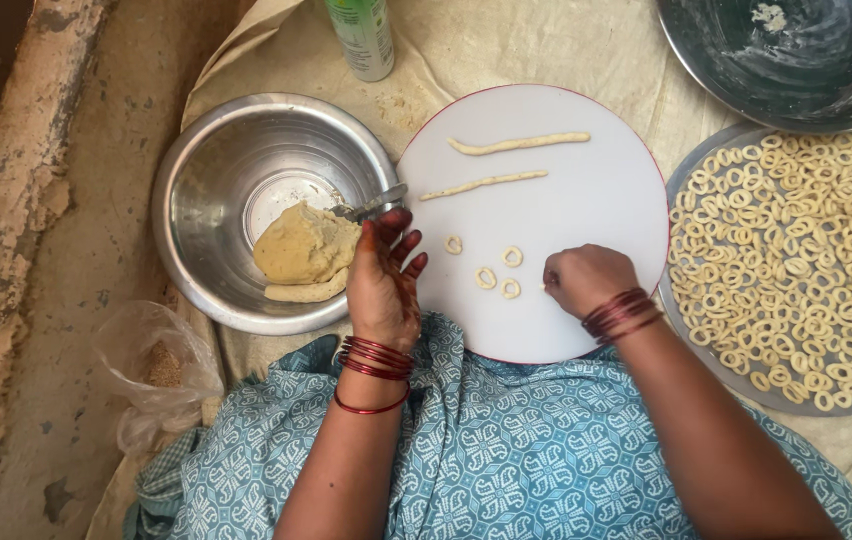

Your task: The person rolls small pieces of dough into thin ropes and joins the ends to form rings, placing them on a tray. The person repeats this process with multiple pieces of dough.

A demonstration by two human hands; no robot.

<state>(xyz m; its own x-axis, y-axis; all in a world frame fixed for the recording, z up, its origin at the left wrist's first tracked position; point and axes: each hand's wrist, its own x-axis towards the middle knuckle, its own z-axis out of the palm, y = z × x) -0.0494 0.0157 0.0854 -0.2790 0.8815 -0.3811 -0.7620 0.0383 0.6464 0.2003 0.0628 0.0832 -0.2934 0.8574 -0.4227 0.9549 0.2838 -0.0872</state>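
Dough rings (494,268), four small pale loops, lie on the round white board (586,210) between the two hands, at about 6 o'clock on its face. The right hand (584,278) rests on the board just at 3 o'clock of the rings, its grip curled together into a loose fist with the fingertips tucked down; something tiny may be pinched there, but I cannot tell. The nearest ring sits just beside that fist, not touching it. The left hand (386,280) is at 9 o'clock of the rings, over the board's edge, its grip apart with the fingers spread and holding nothing; the closest ring lies near its fingertips. Both wrists wear stacked red bangles (374,358).

Farther up the board, toward 12 o'clock, lie two thin dough ropes (506,162), one above the other, well apart from the rings. At 9 o'clock of the board stands a steel bowl (216,170) holding a lump of dough (304,246), with a spoon (374,204) leaning on its rim. At 3 o'clock a flat metal tray (688,170) is heaped with many finished rings (796,260). At about 1 o'clock a second steel bowl (796,50) shows floury smears, and at 11 o'clock stands a green bottle (362,36). Everything sits on a beige cloth (506,40) on the floor, and a clear plastic bag (151,375) lies at 8 o'clock. A blue patterned garment (506,450) covers the person's lap at 6 o'clock.
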